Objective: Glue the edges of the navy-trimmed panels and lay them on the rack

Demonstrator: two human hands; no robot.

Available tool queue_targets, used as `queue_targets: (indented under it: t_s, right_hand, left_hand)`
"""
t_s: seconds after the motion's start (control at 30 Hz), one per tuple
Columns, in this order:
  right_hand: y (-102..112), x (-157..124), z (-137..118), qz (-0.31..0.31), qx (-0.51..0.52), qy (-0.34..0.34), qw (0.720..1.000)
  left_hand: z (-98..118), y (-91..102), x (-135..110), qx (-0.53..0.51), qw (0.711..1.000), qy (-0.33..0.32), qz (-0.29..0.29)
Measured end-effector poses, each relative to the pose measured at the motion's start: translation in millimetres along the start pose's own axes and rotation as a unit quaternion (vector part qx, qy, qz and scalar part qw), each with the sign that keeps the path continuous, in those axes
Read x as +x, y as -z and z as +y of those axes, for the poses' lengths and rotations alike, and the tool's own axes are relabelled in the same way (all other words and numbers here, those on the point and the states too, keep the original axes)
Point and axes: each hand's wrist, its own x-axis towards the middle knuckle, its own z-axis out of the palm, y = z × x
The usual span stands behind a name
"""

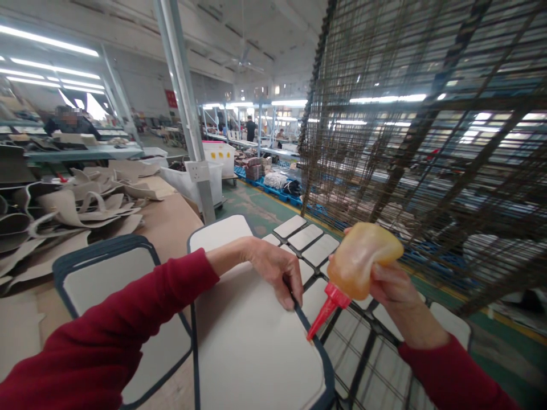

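Note:
My right hand [395,285] squeezes an amber glue bottle [361,259] tipped downward, its red nozzle [323,313] touching the dark trimmed right edge of a white flat panel [252,347]. My left hand [276,270] lies on that panel, fingers curled and pressing the dark edge trim just above the nozzle tip. Both sleeves are red.
A second white panel with dark trim [111,285] lies to the left on the brown table [171,222]. Beige cut pieces [81,199] pile at the far left. A wire rack [371,364] holds small white panels [305,236]; tall wire shelving [427,125] stands right. People work far back.

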Motion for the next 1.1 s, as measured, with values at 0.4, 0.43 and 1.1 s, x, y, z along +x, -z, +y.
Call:
queue_targets:
  t_s: [0.4, 0.43, 1.1]
  right_hand:
    - [-2, -1, -2, 0.022, -0.012, -0.005, 1.000]
    - [-2, -1, -1, 0.024, -0.014, -0.004, 1.000]
    - [14, -16, 3, 0.033, -0.044, 0.078, 0.995]
  left_hand:
    - [-2, -0.7, -11, 0.008, 1.000, 0.016, 0.021]
    - [-2, -0.7, -12, 0.008, 1.000, 0.017, 0.022]
    - [-12, -1.1, -37, 0.037, 0.993, 0.037, 0.108]
